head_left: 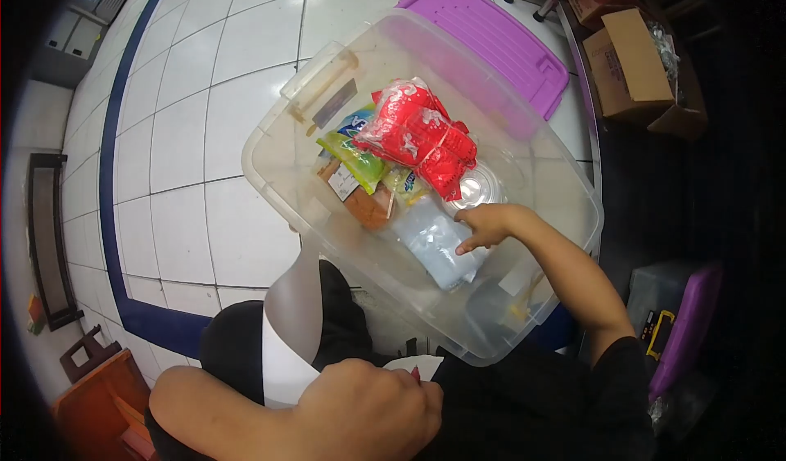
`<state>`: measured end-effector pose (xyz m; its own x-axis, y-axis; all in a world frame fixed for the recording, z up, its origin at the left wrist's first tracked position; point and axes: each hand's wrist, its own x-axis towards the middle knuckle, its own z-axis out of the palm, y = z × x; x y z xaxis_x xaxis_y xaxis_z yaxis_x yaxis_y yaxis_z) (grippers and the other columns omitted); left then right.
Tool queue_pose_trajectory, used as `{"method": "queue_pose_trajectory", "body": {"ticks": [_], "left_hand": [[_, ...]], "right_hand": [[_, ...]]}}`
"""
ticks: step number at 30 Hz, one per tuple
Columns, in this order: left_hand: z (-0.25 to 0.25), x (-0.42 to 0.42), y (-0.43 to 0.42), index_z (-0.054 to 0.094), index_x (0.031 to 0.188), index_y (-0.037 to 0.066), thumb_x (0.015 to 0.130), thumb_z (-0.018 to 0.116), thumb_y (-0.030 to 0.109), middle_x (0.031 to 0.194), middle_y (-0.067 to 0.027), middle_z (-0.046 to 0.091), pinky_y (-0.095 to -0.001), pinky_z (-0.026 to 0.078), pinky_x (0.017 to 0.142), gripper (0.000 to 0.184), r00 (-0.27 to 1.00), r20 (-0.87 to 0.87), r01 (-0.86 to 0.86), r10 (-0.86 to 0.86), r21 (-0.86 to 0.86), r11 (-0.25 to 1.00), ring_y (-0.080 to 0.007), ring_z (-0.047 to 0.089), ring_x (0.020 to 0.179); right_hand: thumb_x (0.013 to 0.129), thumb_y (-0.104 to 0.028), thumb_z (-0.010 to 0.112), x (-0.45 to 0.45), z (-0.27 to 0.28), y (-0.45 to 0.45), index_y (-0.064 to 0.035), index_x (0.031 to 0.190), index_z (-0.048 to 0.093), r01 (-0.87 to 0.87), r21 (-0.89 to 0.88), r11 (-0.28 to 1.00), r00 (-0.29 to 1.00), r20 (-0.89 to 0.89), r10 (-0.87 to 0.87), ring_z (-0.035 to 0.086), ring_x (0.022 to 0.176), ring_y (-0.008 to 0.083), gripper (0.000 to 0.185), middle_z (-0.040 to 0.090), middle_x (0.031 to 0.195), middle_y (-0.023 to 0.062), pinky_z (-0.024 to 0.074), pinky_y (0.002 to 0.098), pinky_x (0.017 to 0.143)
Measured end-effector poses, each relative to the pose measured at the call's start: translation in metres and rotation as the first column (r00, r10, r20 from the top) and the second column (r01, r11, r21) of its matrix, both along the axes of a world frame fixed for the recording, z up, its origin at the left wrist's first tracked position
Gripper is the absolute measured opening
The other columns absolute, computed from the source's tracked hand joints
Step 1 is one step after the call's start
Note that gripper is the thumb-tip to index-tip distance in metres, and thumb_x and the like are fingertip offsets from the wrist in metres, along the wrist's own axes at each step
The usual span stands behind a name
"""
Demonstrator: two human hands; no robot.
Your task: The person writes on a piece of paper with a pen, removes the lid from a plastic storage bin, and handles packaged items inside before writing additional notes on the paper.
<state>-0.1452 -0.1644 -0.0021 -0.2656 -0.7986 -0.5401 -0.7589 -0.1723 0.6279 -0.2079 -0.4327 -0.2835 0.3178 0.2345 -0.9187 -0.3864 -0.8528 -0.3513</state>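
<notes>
My left hand (368, 408) is closed in a fist low in front of my body. It grips a curled sheet of white paper (288, 363), and a small red tip, perhaps of a pen, shows by the fingers. Inside a clear plastic bin (540, 162), my right hand (489, 227) has its fingers apart over a pack of clear plastic bags (435, 244), seemingly touching its edge. Near it lie a red plastic package (417, 129), a green and blue packet (356, 154), a brown pack with a white label (360, 195) and round clear lids (477, 189).
Behind the bin a purple lid (491, 43) lies on the white tiled floor (254, 101). At the right stand an open cardboard box (643, 64) and another bin with a purple lid (688, 330). An orange-brown chair (102, 399) is at the lower left.
</notes>
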Motion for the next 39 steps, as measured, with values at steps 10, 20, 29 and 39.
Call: {"method": "queue_pose_trajectory", "body": {"ticks": [10, 20, 29, 39], "left_hand": [[-0.006, -0.004, -0.011, 0.062, 0.109, -0.005, 0.087, 0.062, 0.012, 0.073, -0.0167, 0.067, -0.0337, 0.054, 0.047, 0.028, 0.997, 0.035, 0.066, -0.066, 0.013, 0.998, -0.0277, 0.071, 0.063], [-0.002, -0.006, -0.014, 0.063, 0.108, -0.004, 0.087, 0.062, 0.011, 0.075, -0.0163, 0.068, -0.0343, 0.054, 0.046, 0.026, 0.994, 0.086, 0.069, -0.072, 0.035, 0.997, -0.0269, 0.072, 0.064], [-0.001, -0.008, -0.019, 0.063, 0.109, -0.001, 0.086, 0.064, 0.013, 0.072, -0.0131, 0.067, -0.0334, 0.054, 0.046, 0.027, 0.991, 0.082, 0.097, -0.101, 0.055, 0.994, -0.0254, 0.072, 0.064], [0.0, 0.043, -0.028, 0.063, 0.096, 0.001, 0.093, 0.066, 0.015, 0.071, -0.0053, 0.061, -0.0269, 0.044, 0.055, 0.015, 0.501, -0.247, -0.801, 0.829, -0.496, 0.336, -0.0143, 0.055, 0.058]], "right_hand": [[0.084, -0.05, 0.071, -0.015, -0.036, 0.043, 0.006, 0.142, 0.036, -0.172, -0.195, 0.966, 0.957, 0.2, 0.21, 0.063, 0.11, 0.0392, 0.087, 0.063, 0.12, 0.026, 0.0498, 0.0449, 0.094], [0.078, -0.05, 0.077, -0.006, -0.056, 0.038, 0.0037, 0.132, 0.047, 0.179, 0.032, 0.983, 0.983, 0.038, -0.18, 0.067, 0.101, 0.0351, 0.082, 0.068, 0.109, 0.0251, 0.0517, 0.0415, 0.087], [0.086, -0.05, 0.068, -0.026, -0.069, 0.048, -0.0096, 0.149, 0.04, -0.246, 0.413, 0.877, 0.969, 0.123, 0.214, 0.065, 0.106, 0.0339, 0.08, 0.068, 0.117, 0.0197, 0.0476, 0.0436, 0.096], [0.097, -0.042, 0.051, 0.059, 0.078, -0.006, -0.0008, 0.112, 0.064, 0.237, 0.724, 0.647, 0.638, 0.386, -0.666, 0.063, 0.104, 0.0223, 0.046, 0.067, 0.11, 0.0124, 0.0493, 0.0385, 0.088]]}}
